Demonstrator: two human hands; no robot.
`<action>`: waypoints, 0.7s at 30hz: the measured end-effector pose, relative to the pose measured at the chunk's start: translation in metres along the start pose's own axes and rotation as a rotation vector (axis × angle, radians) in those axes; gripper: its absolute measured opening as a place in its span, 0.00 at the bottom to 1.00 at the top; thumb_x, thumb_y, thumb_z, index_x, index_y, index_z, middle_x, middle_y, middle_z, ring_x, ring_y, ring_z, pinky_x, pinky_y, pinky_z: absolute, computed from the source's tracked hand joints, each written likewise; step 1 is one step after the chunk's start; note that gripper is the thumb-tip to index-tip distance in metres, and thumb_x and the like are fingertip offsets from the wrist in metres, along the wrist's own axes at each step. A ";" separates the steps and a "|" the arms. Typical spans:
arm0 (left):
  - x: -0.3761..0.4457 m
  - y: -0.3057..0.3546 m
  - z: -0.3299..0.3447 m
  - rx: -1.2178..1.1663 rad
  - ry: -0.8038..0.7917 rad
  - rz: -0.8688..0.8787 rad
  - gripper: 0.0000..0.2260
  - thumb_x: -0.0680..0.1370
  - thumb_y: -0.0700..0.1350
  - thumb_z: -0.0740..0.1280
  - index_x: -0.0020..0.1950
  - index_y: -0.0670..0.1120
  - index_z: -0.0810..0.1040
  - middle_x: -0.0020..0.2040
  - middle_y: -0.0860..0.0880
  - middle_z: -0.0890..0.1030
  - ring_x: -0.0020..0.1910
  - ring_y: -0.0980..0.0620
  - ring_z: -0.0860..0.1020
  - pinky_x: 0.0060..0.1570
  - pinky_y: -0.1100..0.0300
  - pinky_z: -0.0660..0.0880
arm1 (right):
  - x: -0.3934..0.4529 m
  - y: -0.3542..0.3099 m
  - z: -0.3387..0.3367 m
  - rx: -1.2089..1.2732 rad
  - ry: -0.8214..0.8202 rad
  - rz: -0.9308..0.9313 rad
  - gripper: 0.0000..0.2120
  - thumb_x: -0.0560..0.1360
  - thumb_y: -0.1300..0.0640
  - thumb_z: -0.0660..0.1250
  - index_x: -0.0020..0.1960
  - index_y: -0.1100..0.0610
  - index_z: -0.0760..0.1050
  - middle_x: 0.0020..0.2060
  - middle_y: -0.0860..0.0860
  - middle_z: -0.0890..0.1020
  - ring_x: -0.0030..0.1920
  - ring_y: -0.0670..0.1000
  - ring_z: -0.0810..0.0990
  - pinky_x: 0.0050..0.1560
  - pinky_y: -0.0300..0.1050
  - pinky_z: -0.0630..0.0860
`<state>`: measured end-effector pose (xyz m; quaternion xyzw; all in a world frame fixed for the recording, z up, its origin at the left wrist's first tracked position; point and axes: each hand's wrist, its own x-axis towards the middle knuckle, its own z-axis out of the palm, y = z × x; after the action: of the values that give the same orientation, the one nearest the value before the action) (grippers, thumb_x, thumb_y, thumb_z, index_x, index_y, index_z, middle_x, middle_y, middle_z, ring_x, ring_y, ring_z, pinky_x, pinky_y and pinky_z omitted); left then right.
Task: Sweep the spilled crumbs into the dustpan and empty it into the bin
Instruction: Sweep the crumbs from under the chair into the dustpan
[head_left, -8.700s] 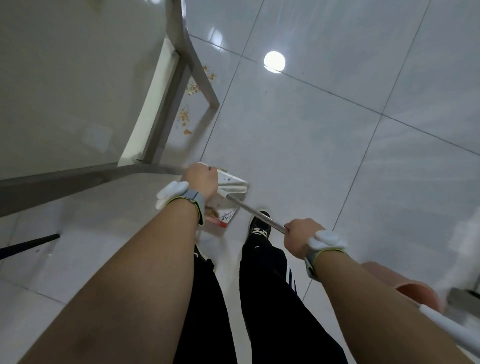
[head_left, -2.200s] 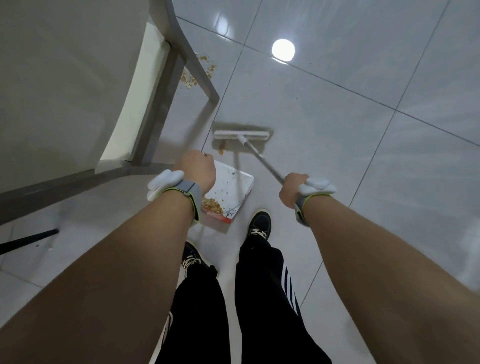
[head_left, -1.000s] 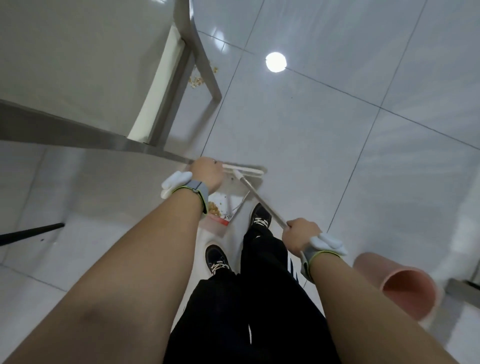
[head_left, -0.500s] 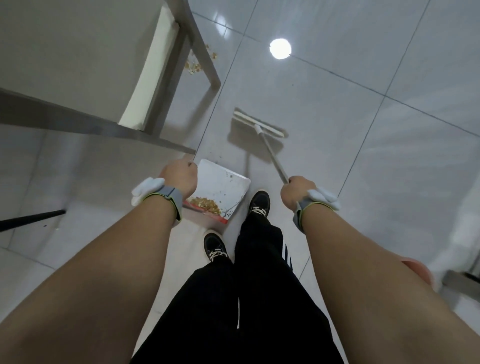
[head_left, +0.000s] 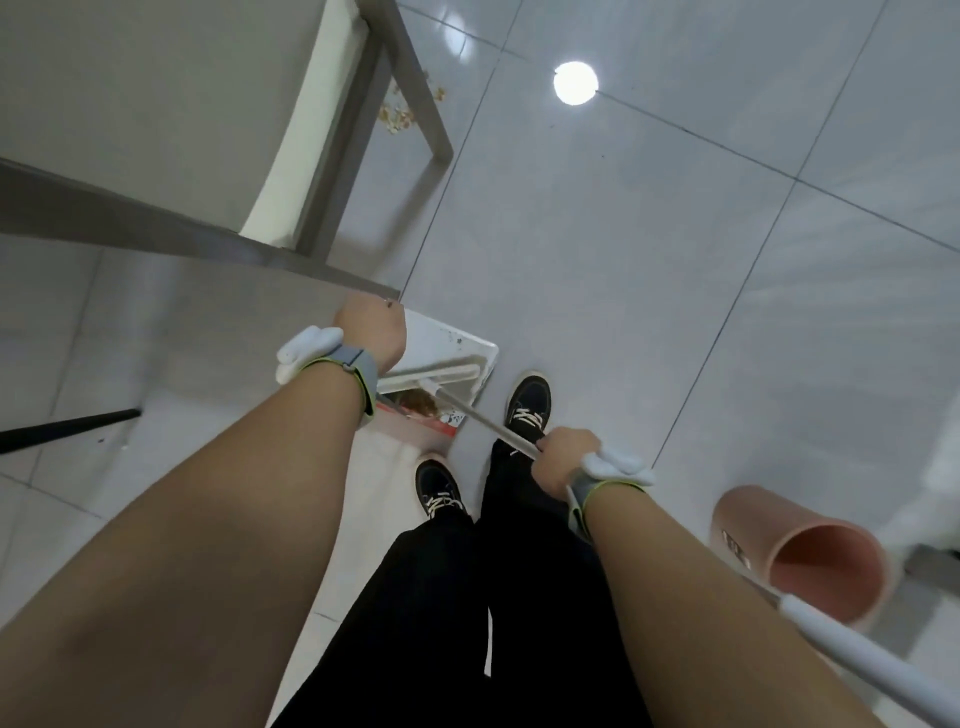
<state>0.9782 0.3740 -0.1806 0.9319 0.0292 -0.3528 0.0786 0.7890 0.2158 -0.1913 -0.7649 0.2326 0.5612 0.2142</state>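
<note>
White dustpan (head_left: 447, 343) is sitting under the gripping left hand (head_left: 371, 330); right hand (head_left: 563, 457) is clutching the broom handle (head_left: 483, 418), its head (head_left: 441, 374) lying inside the pan

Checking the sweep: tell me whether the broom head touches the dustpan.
Touching. The head view shows the broom head lying across the dustpan tray, no gap visible.

The floor (head_left: 597, 249) is glossy pale tile, mirroring a ceiling light at 12 o'clock. The bench (head_left: 156, 98) has a smooth matt top on dull grey metal legs. The broom handle (head_left: 488, 421) looks like brushed metal. The dustpan (head_left: 447, 348) is smooth white plastic. At 4 o'clock the bin (head_left: 810, 556) is matt pink plastic. The trousers (head_left: 467, 597) are black cloth.
</note>
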 end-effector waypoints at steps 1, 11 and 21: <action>-0.001 -0.003 0.001 0.031 0.006 0.000 0.17 0.82 0.43 0.53 0.43 0.35 0.77 0.49 0.32 0.80 0.46 0.35 0.77 0.45 0.51 0.71 | -0.002 0.007 0.001 0.006 0.016 0.019 0.14 0.74 0.55 0.59 0.55 0.52 0.79 0.52 0.52 0.82 0.44 0.55 0.79 0.41 0.42 0.72; -0.021 -0.075 0.003 0.141 0.000 0.016 0.20 0.82 0.45 0.52 0.37 0.37 0.74 0.36 0.39 0.73 0.37 0.40 0.71 0.40 0.54 0.66 | 0.004 0.000 -0.019 0.281 0.225 0.210 0.16 0.81 0.60 0.55 0.63 0.61 0.77 0.58 0.58 0.80 0.58 0.60 0.79 0.56 0.46 0.75; -0.014 -0.083 0.011 0.113 -0.062 0.053 0.19 0.82 0.47 0.53 0.37 0.39 0.74 0.35 0.40 0.74 0.37 0.40 0.72 0.39 0.55 0.67 | 0.014 -0.041 0.030 0.125 0.065 0.066 0.16 0.79 0.60 0.60 0.65 0.63 0.74 0.62 0.60 0.77 0.62 0.60 0.76 0.46 0.45 0.67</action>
<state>0.9517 0.4542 -0.1903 0.9240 -0.0182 -0.3802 0.0360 0.7938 0.2646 -0.2104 -0.7599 0.2989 0.5271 0.2351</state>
